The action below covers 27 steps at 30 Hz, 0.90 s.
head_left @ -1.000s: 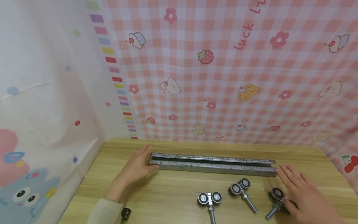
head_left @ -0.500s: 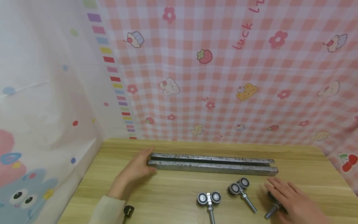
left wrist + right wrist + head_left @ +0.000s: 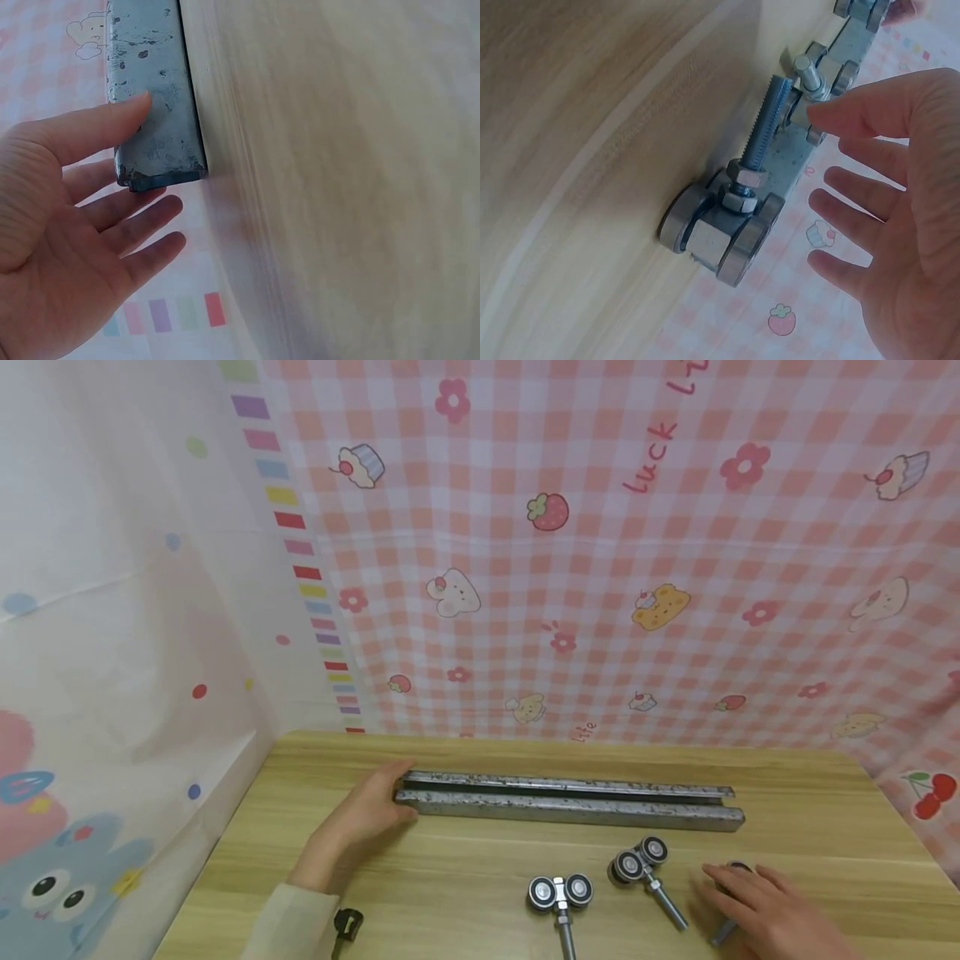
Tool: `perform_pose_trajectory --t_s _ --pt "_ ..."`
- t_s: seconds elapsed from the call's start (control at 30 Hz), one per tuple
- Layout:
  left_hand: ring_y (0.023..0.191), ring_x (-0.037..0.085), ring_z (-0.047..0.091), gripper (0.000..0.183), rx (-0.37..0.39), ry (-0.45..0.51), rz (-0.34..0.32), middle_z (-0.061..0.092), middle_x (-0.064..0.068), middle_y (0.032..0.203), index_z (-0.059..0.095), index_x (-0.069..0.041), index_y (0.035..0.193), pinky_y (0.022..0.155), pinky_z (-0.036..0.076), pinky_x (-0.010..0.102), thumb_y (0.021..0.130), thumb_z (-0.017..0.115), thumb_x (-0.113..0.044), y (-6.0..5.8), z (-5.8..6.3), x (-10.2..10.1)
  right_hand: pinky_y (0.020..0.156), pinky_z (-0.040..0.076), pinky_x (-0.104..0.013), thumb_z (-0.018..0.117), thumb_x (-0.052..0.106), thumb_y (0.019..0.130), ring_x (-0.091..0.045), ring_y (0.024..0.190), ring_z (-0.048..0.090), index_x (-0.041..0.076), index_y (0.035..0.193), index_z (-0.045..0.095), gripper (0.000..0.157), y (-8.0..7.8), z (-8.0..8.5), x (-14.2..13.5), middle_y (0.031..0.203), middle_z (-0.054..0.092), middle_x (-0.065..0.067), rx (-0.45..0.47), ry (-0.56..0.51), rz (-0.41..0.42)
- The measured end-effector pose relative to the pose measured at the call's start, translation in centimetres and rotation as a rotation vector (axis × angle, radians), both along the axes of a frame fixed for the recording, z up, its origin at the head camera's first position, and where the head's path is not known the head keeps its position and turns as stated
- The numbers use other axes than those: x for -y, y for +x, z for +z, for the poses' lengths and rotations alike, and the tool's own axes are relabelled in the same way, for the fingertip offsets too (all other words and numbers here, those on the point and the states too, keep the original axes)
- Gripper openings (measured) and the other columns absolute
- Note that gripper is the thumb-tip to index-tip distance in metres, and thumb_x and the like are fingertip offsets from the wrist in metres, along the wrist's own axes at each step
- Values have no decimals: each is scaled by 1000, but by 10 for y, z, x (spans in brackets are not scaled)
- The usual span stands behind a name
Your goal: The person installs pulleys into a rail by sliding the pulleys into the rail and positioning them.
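A worn grey steel channel rail point(image 3: 570, 812) with a long slot lies across the back of the table. My left hand point(image 3: 363, 814) holds its left end; in the left wrist view the thumb is on the rail's speckled face point(image 3: 165, 127) and the index finger goes behind it. My right hand point(image 3: 776, 914) hovers over the rightmost trolley roller, mostly covering it in the head view. The right wrist view shows this roller point(image 3: 709, 236), with its wheels, nuts and threaded bolt, beside spread fingers that grip nothing.
Two more trolley rollers lie before the rail, one in the middle point(image 3: 561, 893) and one angled to its right point(image 3: 637, 866). A small black object point(image 3: 347, 924) is by my left sleeve point(image 3: 292, 922). Checked cloth point(image 3: 600, 568) hangs behind the wooden table point(image 3: 450, 877).
My right hand has moved left and nearer from the rail's right end, over the rightmost roller. My left hand stays at the rail's left end.
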<state>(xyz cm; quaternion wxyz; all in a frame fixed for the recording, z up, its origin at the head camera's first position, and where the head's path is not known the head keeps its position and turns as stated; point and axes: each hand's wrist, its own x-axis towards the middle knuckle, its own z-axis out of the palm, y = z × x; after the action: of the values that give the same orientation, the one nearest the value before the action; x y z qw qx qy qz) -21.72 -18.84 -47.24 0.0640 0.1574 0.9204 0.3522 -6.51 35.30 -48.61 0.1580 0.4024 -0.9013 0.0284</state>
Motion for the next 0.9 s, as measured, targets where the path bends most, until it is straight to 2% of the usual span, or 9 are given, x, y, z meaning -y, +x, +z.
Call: perform_pose_trajectory --t_s 0.1,0.13,0.2,0.3,0.37,0.47,0.57,0.77,0.9 --pt "141 47 46 76 -14 9 -7 52 29 150 49 10 149 120 35 60 83 84 -1 -2 0 0 120 -5 -10 86 60 73 -26 102 68 13 116 78 65 2 0 4 119 73 -9 -18 0 2" --pt "141 47 47 74 -19 10 -8 53 29 149 50 10 148 120 36 60 83 84 -1 -2 0 0 121 0 -12 83 64 76 -25 102 68 14 115 78 64 2 0 6 117 73 -8 -18 6 1" --pt "139 47 49 71 -31 10 -11 54 30 147 51 11 146 119 37 59 83 83 1 -2 1 1 119 24 -20 79 68 80 -23 102 68 17 115 78 62 3 1 9 117 73 -5 12 29 -14" --pt "137 46 51 69 -35 9 -13 57 30 144 53 11 145 118 39 59 84 82 1 -1 2 1 95 52 -35 78 68 82 -19 101 69 22 114 79 57 5 0 12 115 73 0 47 55 -24" --pt "136 46 52 68 -31 11 -13 57 29 144 54 11 145 117 40 59 84 82 2 -1 2 1 78 58 -43 77 67 83 -18 100 68 24 113 79 53 5 0 13 113 73 2 90 61 -28" --pt "136 46 52 66 -19 12 -11 57 29 144 54 11 144 117 40 59 85 82 2 -1 2 1 75 60 -40 78 60 86 -15 96 67 23 108 80 43 5 -3 14 107 72 7 123 39 -6" --pt "138 47 50 66 -6 3 -11 56 30 145 53 12 144 118 39 59 85 82 2 -2 3 1 72 58 -36 80 58 86 -11 91 66 24 101 80 37 4 -7 14 101 70 12 109 15 25" --pt "137 46 51 64 21 4 -8 55 30 145 54 12 144 115 43 57 87 81 2 -2 5 1 68 52 -33 84 57 82 -5 83 62 23 94 78 36 1 -11 12 92 67 17 58 -7 88" --pt "136 45 52 63 34 6 -7 56 29 145 54 12 144 115 44 57 88 81 2 -3 6 1 65 54 -33 84 54 83 -4 82 61 23 92 78 34 1 -13 10 90 66 16 78 -5 96"
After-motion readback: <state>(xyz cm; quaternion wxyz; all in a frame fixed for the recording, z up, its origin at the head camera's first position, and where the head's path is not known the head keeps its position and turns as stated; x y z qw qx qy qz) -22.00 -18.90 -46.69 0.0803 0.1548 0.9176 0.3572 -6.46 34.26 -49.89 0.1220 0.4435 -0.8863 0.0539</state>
